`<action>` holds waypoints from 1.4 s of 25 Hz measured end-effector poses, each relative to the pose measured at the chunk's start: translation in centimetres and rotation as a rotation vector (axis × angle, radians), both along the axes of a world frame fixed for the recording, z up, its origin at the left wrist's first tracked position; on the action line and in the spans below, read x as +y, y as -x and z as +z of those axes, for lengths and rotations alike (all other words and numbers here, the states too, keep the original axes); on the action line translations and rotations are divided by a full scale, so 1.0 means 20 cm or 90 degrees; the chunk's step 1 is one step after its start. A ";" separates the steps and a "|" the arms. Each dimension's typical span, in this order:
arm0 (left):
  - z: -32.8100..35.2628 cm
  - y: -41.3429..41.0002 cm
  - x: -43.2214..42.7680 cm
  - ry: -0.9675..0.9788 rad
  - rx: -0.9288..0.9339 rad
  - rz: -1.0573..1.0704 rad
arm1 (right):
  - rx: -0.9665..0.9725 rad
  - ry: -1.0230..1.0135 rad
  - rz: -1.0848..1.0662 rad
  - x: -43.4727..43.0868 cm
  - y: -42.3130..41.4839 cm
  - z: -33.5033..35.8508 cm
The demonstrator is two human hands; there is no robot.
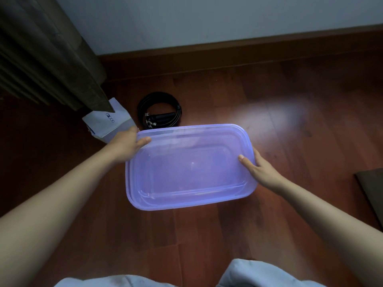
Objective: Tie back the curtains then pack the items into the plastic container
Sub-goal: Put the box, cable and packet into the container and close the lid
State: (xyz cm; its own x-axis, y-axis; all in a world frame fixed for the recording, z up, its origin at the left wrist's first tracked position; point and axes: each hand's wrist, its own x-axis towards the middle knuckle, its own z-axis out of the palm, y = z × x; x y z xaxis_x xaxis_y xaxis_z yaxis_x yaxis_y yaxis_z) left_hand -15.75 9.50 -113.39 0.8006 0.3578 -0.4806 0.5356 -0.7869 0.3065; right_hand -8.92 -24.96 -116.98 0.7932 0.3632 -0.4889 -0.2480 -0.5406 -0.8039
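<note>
- The plastic container (190,168), translucent purple with its lid seated on top, is held level above the wooden floor (290,100), between the two hands
- Left hand (130,145) is clamped on the far left corner, thumb over the lid edge; right hand (259,168) grips the right short side, thumb on top and the other fingers hidden below
- It looks light, thin-walled, a little flexible and smooth, so the firm rim under the lid is the best hold
- Coiled black rope (159,111) and white box (109,123) lie on the floor just beyond the container, near the left hand, below the curtain (47,59)
</note>
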 end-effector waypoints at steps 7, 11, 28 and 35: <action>0.13 -0.11 -0.08 0.095 -0.259 0.075 | 0.017 -0.333 -0.356 -0.04 -0.17 0.21; 0.00 -0.08 -0.22 0.112 -0.282 0.047 | 0.028 -0.527 -0.614 -0.19 -0.22 0.13; -0.26 0.05 -0.24 -0.102 -0.035 -0.140 | 0.154 0.083 -0.856 -0.29 -0.02 -0.36; -0.29 0.05 -0.24 -0.122 -0.131 -0.115 | -0.218 0.290 -0.563 -0.09 -0.06 -0.17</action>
State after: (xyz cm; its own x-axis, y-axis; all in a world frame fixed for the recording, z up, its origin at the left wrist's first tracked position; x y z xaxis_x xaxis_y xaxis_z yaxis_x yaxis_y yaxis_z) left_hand -16.72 4.77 -119.11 0.9325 0.2701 -0.2397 0.3250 -0.9171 0.2310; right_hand -7.63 -26.72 -120.32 0.8075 -0.5747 -0.1327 -0.4993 -0.5464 -0.6724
